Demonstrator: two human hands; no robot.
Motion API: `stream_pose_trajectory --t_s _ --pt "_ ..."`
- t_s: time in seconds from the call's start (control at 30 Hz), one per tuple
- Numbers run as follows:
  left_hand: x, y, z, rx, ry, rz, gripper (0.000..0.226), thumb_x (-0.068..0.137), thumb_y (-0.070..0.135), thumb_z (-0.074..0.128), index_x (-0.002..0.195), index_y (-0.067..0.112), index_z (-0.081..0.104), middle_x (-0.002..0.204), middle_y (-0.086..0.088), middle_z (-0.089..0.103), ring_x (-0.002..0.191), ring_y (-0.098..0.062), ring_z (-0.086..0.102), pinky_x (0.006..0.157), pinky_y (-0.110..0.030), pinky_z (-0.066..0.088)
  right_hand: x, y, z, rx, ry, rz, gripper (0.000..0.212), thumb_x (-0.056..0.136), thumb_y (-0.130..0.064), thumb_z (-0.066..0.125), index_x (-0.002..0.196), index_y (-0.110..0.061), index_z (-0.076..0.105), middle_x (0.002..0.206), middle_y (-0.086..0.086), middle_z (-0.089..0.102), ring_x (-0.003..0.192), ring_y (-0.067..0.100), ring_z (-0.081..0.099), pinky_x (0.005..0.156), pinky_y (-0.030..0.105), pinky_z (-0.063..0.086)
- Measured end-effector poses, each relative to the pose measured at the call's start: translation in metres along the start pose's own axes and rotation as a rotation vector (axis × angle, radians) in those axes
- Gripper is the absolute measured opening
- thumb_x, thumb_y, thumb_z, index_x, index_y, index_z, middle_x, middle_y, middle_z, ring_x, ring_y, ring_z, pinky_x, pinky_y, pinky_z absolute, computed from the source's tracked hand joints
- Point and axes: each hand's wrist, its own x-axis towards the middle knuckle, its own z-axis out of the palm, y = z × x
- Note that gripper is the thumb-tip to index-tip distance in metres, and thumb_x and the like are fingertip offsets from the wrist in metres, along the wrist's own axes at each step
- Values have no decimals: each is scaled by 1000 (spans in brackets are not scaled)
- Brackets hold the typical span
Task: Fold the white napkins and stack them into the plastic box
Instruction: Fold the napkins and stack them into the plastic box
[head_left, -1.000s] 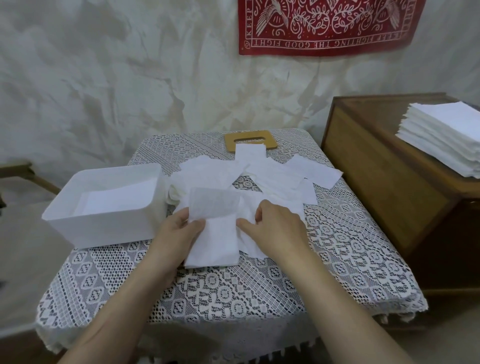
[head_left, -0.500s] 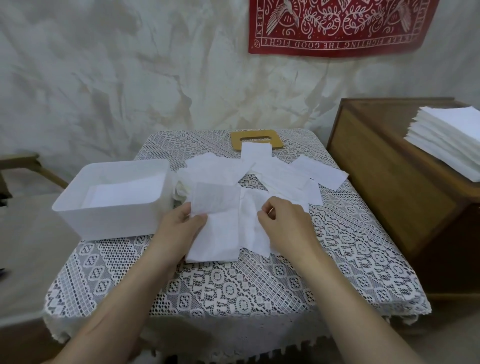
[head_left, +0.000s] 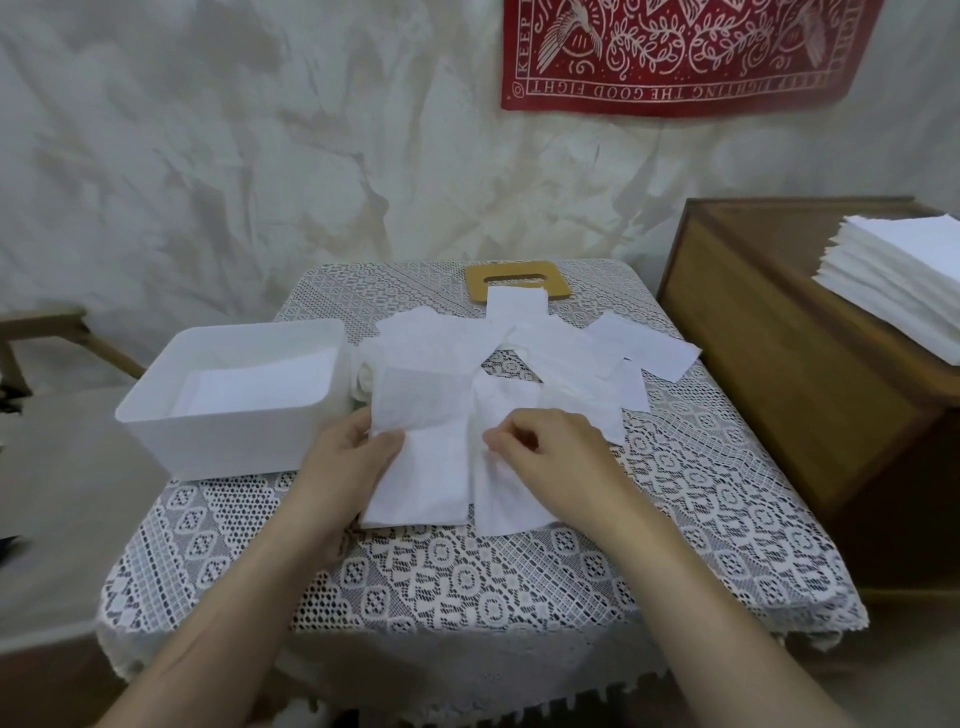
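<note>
A white napkin (head_left: 423, 480) lies at the near middle of the tabletop (head_left: 467, 582), its far end raised and bent toward the person, thin enough there for light to pass through. The left hand (head_left: 345, 460) grips its left edge, thumb on top and fingers underneath. Touching it on the right lies a second napkin (head_left: 506, 506). The right hand (head_left: 553, 452) rests on this one with curled fingers, and thumb and forefinger pinch the paper at its left edge.

Behind these, loose napkins (head_left: 563, 353) lie spread and overlapping across the middle of the tabletop, one of them lapping over a tan wooden board (head_left: 475, 278) with a rectangular slot at the far edge.

The white plastic box (head_left: 228, 447) stands at the left, just beside the left hand, with flat folded napkins (head_left: 254, 387) on its floor. I see no label on it.

A white lace cloth (head_left: 691, 519) covers the tabletop and hangs over its edges. To the right stands a wooden cabinet (head_left: 769, 364) bearing a squared stack of napkins (head_left: 904, 280).

On the wall hangs a red banner (head_left: 675, 57) with white birds and leaves. It hangs upside down: "THE GOOD FIGHT" can be read along its lower border and "KEEP" along its left border; the remaining letters are blurred.
</note>
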Motion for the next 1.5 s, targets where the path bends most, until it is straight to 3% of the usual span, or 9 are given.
stream_pose_trajectory --t_s 0.2,0.5,0.67,0.8,1.0,1.13,1.3,1.4,1.5 --pt "0 0 -2 -7 -7 -2 22 105 12 55 110 26 71 98 9 80 81 -11 77 59 -21 58 6 21 -13 -63 122 197 15 97 -40 62 100 -26 67 91 -14 68 89 15 65 79 32 49" --pt "-2 0 -1 -14 -21 -18 23 105 12 55 117 24 71 102 7 80 88 -14 78 66 -25 59 14 12 -6 24 24 340 39 90 -48 68 120 -23 60 115 -5 64 108 22 62 91 34 47" --pt "0 0 0 -34 -7 -26 23 104 11 56 113 25 71 100 6 81 84 -14 78 62 -25 59 17 16 -10 362 -11 392 43 90 -49 69 106 -9 68 90 -4 68 78 11 64 73 31 47" --pt "0 2 4 -81 -16 -45 25 104 10 55 114 25 71 101 3 81 87 -17 78 62 -27 60 11 20 -12 479 -59 369 20 94 -28 71 91 -8 72 58 -11 62 46 1 54 52 18 35" --pt "-3 4 10 -152 -32 -74 23 105 13 55 119 22 71 105 2 80 88 -17 78 64 -30 60 12 29 -16 133 151 219 11 93 -33 69 88 -23 68 80 -11 68 78 15 63 67 30 45" --pt "-3 5 15 -213 -31 -70 24 106 15 53 122 21 70 110 2 80 97 -19 77 78 -37 61 4 20 -39 588 273 153 12 99 -20 66 88 -21 72 78 -6 77 71 11 71 60 30 55" --pt "-6 5 28 -290 -66 -88 23 107 15 51 120 18 70 111 2 80 100 -17 76 87 -40 60 -3 5 -49 1039 181 203 9 99 -12 64 100 -11 73 84 1 77 64 9 68 50 20 50" --pt "-9 4 36 -345 -87 -113 23 108 16 50 120 17 70 111 1 79 103 -19 76 83 -41 62 -2 -1 -34 1040 103 243 7 98 -13 64 95 -12 71 73 -3 73 54 7 64 45 18 46" --pt "-8 4 39 -399 -90 -126 24 109 17 48 121 19 69 113 1 79 102 -17 76 73 -35 62 1 -2 -17 899 85 237 9 97 -17 67 93 -12 73 81 2 76 67 12 68 58 25 51"
